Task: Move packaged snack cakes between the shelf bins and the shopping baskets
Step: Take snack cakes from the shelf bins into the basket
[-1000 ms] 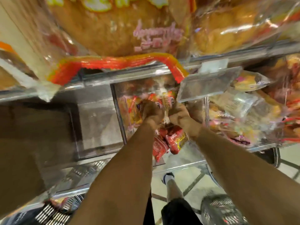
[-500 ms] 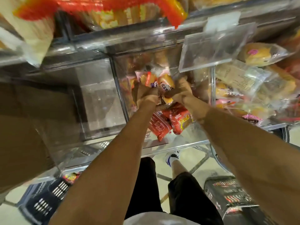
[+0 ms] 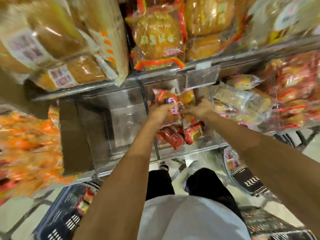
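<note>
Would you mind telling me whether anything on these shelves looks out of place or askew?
Two red packs lie tilted at the front edge of the clear bin, below both hands, and seem to poke over its lip. On the shelf above, a red-edged bag overhangs the rail. Nothing looks torn or spilled, though blur hides detail.

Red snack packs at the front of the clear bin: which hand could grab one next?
Probably the left hand. The red plastic-wrapped snack packs lie just below its wrist in the clear plastic bin, while the right hand reaches farther back. Both hands already hold orange wrapped cakes.
</note>
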